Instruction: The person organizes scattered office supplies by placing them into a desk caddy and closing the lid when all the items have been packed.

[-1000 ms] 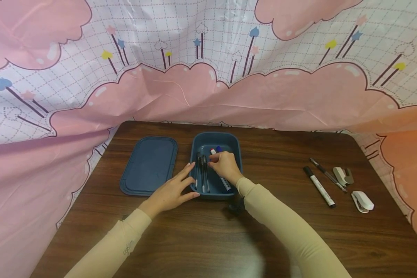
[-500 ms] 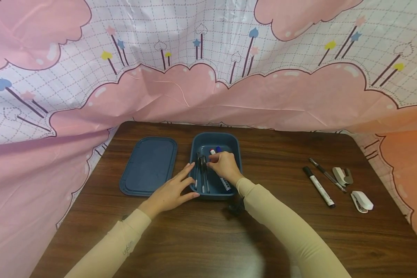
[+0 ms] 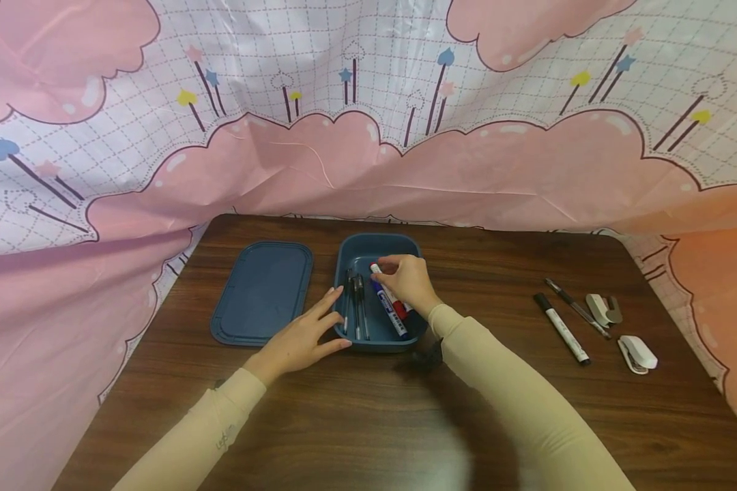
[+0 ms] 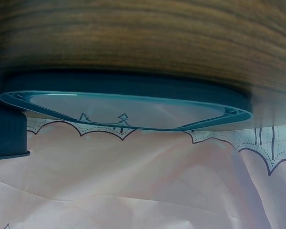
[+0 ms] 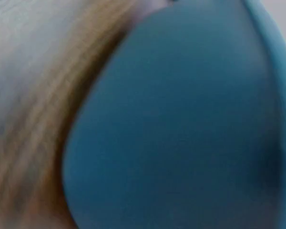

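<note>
Right hand [image 3: 408,281] now farther into box [image 3: 351,251]

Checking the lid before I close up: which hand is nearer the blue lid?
Left. The left hand lies flat on the table between the blue lid and the box, just right of the lid. The right hand is over the box, farther right.

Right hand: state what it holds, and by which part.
The right hand grips the red-capped white marker near its capped far end, inside the blue plastic box. The marker's other end is hidden under the hand.
</note>
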Tool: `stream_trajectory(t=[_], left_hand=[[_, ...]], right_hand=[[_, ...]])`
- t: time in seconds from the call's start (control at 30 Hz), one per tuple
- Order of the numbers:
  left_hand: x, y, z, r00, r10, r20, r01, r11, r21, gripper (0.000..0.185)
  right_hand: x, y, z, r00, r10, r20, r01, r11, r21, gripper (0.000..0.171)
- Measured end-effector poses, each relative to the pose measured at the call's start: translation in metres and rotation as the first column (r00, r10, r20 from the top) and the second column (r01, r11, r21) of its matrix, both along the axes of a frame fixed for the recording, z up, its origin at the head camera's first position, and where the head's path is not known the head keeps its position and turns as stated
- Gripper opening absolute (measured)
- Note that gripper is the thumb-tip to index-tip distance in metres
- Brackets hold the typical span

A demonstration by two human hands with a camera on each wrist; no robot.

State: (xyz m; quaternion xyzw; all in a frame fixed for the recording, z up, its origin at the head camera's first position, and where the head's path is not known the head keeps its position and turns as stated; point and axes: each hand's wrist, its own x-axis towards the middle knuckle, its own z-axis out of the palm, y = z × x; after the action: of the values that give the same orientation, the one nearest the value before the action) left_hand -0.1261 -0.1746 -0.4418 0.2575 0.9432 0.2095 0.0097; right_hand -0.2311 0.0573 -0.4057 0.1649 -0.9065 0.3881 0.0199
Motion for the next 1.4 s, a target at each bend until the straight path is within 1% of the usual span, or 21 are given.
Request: stream_trajectory(t=[0.07,0.23,0.4,0.63,0.77,0.93,1.13,1.4], left_hand=[[0.0,0.0,0.001,1.0,0.0,0.002,0.0,1.0,-0.001,0.057],[0.001,0.0,0.001,1.0,-0.002,0.007,0.002,1.0,-0.006,0.059],[0.0,0.001,0.0,1.0,-0.001,0.004,0.001,1.0,-0.011,0.06],[-0.001,0.001,0.0,1.0,-0.003,-0.008,0.003,1.0,0.001,0.057],[0.0,0.001,0.002,1.0,0.0,0.001,0.0,1.0,-0.003,0.056],[0.0,0.001,0.001,1.0,0.003,0.005,-0.003,1.0,-0.009,0.057],[-0.001,0.0,-0.001,1.0,0.003,-0.003,-0.003,1.0,-0.004,0.06],[-0.001,-0.001,-0.003,1.0,0.0,-0.015,0.0,1.0,-0.002,0.063]], right_hand=[[-0.003,0.006,0.006,1.0,-0.003,-0.01,0.003,1.0,-0.01,0.037],[-0.011,0.023,0.02,0.997,-0.028,-0.076,0.026,0.999,-0.018,0.037],[-0.018,0.046,0.036,0.99,-0.082,-0.111,0.08,0.996,-0.028,0.039],[-0.026,0.088,0.059,0.97,-0.171,-0.173,0.168,0.985,-0.033,0.042],[-0.029,0.111,0.068,0.96,-0.211,-0.184,0.21,0.977,-0.027,0.043],[-0.028,0.137,0.077,0.953,-0.257,-0.163,0.256,0.966,-0.025,0.043],[-0.022,0.167,0.088,0.946,-0.282,-0.158,0.287,0.958,0.004,0.047],[-0.019,0.206,0.1,0.922,-0.345,-0.177,0.351,0.936,0.006,0.055]])
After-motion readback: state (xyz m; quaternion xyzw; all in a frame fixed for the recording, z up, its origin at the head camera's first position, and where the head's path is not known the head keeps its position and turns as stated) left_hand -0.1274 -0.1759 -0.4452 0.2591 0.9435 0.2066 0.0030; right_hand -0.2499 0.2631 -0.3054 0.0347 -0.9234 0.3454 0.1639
